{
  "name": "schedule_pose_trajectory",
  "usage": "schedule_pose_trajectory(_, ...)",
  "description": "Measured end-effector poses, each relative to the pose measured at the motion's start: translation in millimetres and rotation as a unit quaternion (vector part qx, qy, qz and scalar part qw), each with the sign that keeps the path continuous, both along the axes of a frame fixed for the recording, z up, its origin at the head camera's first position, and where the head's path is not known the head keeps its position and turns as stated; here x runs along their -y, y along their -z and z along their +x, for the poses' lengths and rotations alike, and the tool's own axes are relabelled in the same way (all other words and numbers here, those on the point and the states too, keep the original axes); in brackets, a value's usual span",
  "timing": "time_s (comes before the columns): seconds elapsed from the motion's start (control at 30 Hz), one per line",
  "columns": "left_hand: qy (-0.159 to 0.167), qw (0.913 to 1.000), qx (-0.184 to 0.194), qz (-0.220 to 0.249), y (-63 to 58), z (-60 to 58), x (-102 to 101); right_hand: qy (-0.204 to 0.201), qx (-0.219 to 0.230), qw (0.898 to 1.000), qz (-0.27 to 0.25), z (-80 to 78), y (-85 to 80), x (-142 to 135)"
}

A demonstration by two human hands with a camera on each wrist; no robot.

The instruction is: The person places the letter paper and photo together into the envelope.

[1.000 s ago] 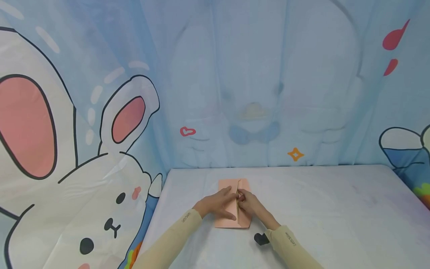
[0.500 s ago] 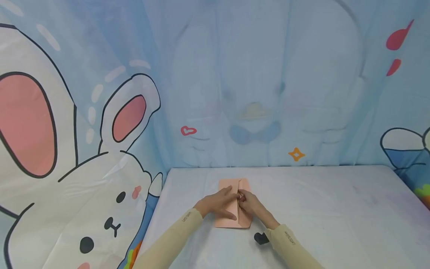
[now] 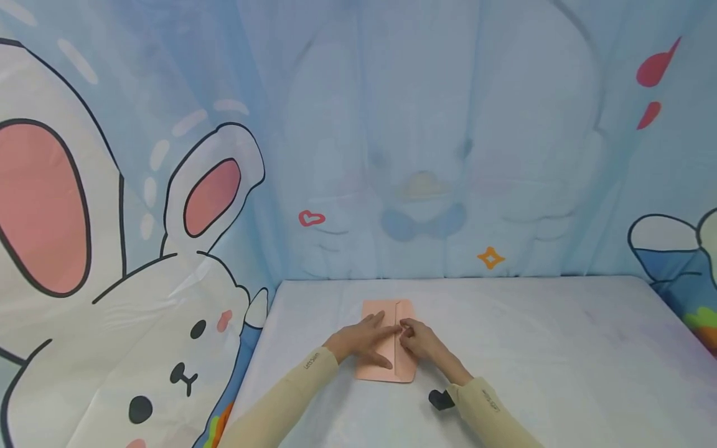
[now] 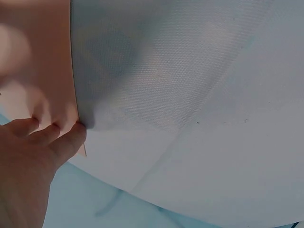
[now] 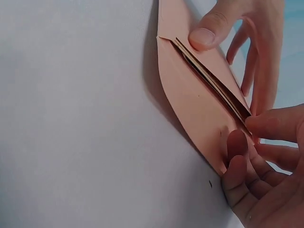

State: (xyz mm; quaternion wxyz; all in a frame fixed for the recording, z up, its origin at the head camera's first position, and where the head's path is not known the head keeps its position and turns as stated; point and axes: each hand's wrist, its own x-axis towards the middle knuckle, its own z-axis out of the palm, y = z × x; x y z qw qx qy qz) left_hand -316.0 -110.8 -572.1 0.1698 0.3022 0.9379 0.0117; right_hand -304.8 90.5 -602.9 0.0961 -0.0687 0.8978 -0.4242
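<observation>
A peach envelope (image 3: 376, 370) lies on the white table, its lengthwise slit facing up. Thin brownish edges (image 5: 216, 84) show inside that slit in the right wrist view. My left hand (image 3: 366, 341) rests on the envelope's left half with fingers spread, its index finger reaching to the slit. In the left wrist view, several of its fingertips lie along the envelope's border. My right hand (image 3: 421, 341) is at the right half, fingers bent; close up, thumb and index finger pinch at the end of the slit beside the left hand's fingertips.
The white table (image 3: 532, 348) reaches back to a blue printed curtain (image 3: 504, 124). A large printed rabbit (image 3: 185, 323) covers the cloth on the left. Beside the right cuff is a small black object (image 3: 440, 399).
The slit looks narrower from above than a second ago. My right hand has shifted slightly to the right, while my left hand stays about where it was.
</observation>
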Motion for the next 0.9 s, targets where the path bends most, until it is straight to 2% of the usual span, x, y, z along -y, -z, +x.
schedule_pose_trajectory(0.17, 0.007, 0.9999, -0.013, -0.006, -2.4, 2.0, -2, 0.025, 0.007, 1.000, -0.001, 3.5, 1.5, -12)
schedule_pose_trajectory(0.37, 0.029, 0.9978, -0.056, -0.022, -2.1, 3.3, -1, 0.042, -0.001, 0.999, -0.028, 13.2, 1.8, -34)
schedule_pose_trajectory(0.53, 0.033, 0.9965, -0.074, -0.018, 3.9, -2.4, -2, 0.064, -0.013, 0.998, -0.013, 17.6, 3.0, -59)
schedule_pose_trajectory(0.63, 0.030, 0.9957, -0.088, 0.001, 11.9, -3.3, 1, 0.069, -0.042, 0.997, 0.006, 19.4, 3.9, -70)
schedule_pose_trajectory(0.77, 0.004, 0.9932, -0.112, 0.030, 22.4, -0.6, 6, 0.070, -0.113, 0.990, 0.038, 20.9, 5.3, -82)
schedule_pose_trajectory(0.9, -0.065, 0.9872, -0.130, 0.066, 26.3, 1.7, 16, 0.066, -0.176, 0.978, 0.085, 25.0, 2.6, -98)
